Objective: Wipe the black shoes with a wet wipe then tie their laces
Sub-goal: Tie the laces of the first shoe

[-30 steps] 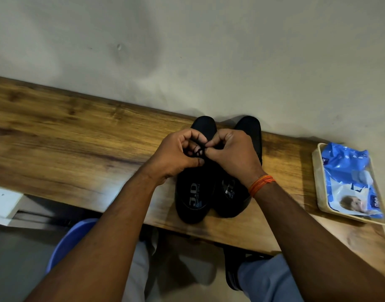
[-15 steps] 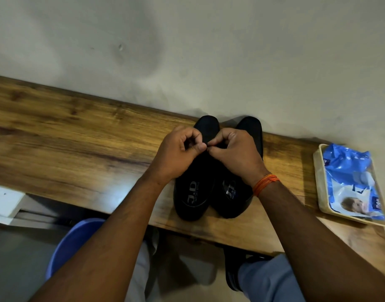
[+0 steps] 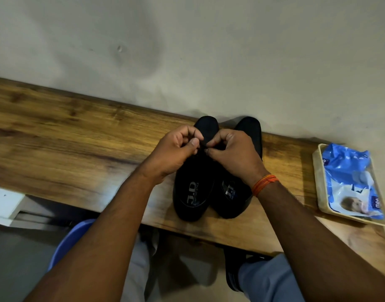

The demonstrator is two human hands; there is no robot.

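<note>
Lace [image 3: 202,147] between both hands' fingers [image 3: 195,141]

Your arms are bare to the elbow, no sleeves showing. Your right wrist wears a band of orange threads [image 3: 265,183]. Your legs are in light grey trousers [image 3: 265,280], with a dark sandal [image 3: 234,273] below.

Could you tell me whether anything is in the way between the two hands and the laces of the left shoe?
Nothing visible is. The left hand and right hand are already over the left shoe, thumbs and fingers pinched together at its lace area. The laces themselves are too dark to make out. The right shoe sits beside it.
</note>
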